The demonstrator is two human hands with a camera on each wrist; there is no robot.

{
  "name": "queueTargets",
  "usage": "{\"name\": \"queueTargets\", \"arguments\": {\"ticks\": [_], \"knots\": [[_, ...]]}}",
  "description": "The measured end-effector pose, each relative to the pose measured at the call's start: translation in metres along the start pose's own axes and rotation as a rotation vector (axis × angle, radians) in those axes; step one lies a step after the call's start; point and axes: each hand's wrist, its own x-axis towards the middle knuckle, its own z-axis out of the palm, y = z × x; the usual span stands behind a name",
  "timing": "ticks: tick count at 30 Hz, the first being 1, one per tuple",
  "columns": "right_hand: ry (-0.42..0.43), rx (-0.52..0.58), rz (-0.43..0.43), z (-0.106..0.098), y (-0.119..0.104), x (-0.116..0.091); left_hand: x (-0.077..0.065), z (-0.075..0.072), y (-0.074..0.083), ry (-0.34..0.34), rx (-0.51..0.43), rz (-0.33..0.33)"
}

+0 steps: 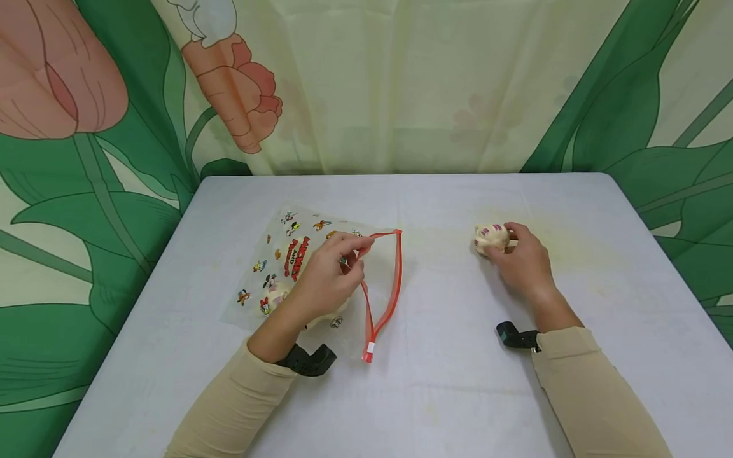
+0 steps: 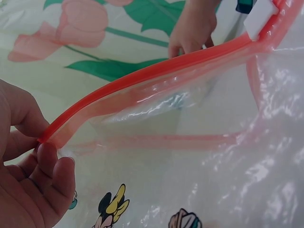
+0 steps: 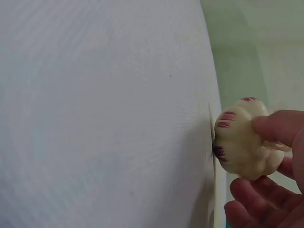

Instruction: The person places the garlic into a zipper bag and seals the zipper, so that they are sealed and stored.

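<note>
I saw the right hand (image 1: pixel 527 264) gripping the garlic bulb (image 1: pixel 489 238), mid-right; leftward, the left hand (image 1: pixel 328 280) pinched the bag (image 1: pixel 294 254) by its red rim (image 1: pixel 397 273).

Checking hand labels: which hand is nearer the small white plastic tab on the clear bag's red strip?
Left hand, pinching the red strip away from the white tab; the right hand is farther, to its right, holding a cream, purple-streaked garlic bulb.
</note>
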Motion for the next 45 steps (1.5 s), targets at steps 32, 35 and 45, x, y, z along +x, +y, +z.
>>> {"name": "queueTargets", "arguments": {"ticks": [32,35,45], "knots": [[0.099,-0.008,0.008,-0.002,-0.004,-0.006,0.002,0.001,-0.004,0.003,0.000,0.019],[0.110,0.014,-0.013,-0.002,-0.005,-0.008,0.002,0.001,-0.004,0.004,0.000,0.019],[0.005,0.275,-0.024,-0.006,-0.022,-0.021,0.002,0.001,-0.004,0.002,-0.003,0.002]]}}
